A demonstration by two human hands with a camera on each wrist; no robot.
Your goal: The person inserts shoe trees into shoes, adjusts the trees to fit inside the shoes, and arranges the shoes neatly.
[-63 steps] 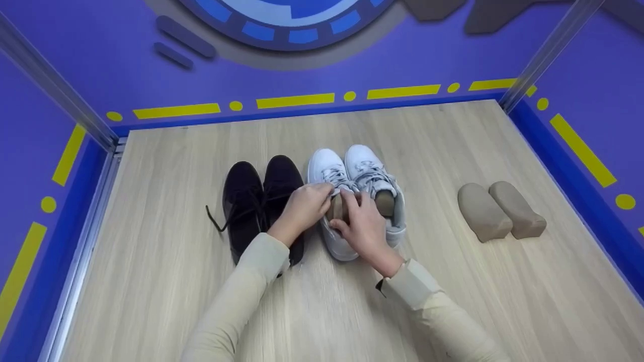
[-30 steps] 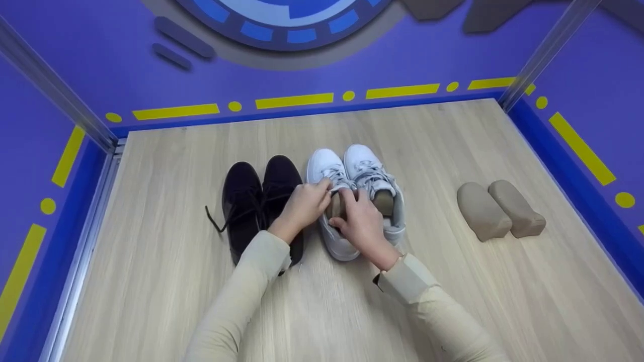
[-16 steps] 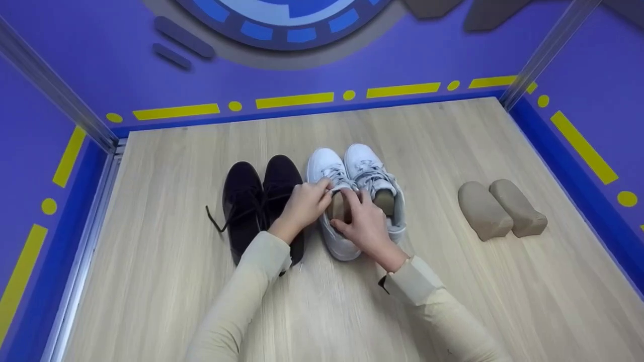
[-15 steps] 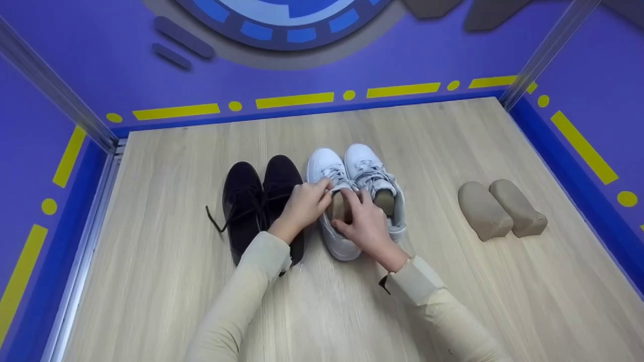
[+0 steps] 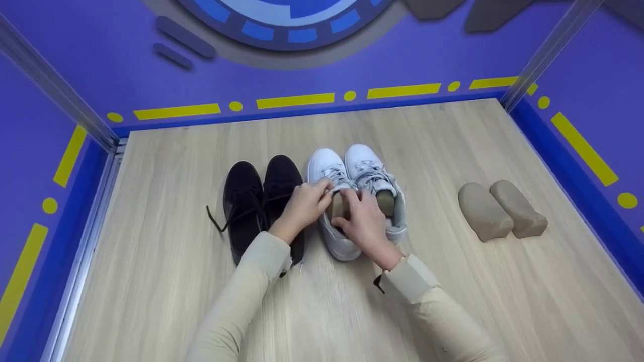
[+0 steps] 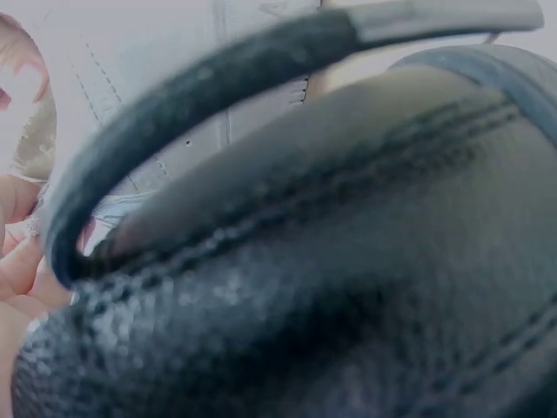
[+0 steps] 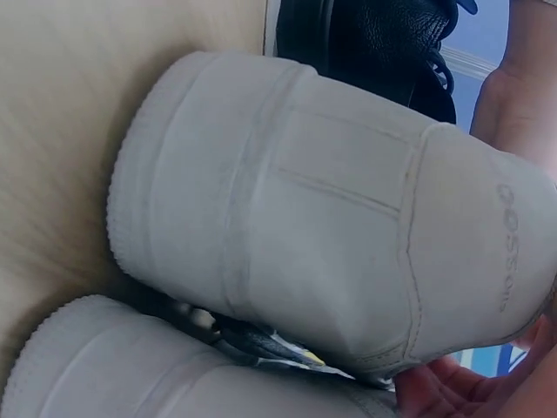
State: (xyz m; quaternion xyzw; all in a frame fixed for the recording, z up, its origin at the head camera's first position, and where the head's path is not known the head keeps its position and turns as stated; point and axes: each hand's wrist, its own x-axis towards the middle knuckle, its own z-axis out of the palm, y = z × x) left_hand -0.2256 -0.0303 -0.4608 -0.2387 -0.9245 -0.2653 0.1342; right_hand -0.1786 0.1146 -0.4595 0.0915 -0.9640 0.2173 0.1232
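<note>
Two white sneakers stand side by side mid-table in the head view. My left hand pinches the tongue area of the left white sneaker, just below its laces. In that sneaker's opening sits a brown shoe tree, which my right hand grips between thumb and fingers; its front end is hidden inside. Another shoe tree fills the right white sneaker. The right wrist view has the sneaker's heel large, with my fingers at its collar.
A pair of black lace-up shoes stands left of the sneakers, under my left forearm; one lace trails on the wood table. Two loose brown shoe trees lie to the right. Purple walls enclose the back and sides.
Both hands stay at the left sneaker. My right wrist has shifted only slightly, and the shoes and loose shoe trees have not moved.
</note>
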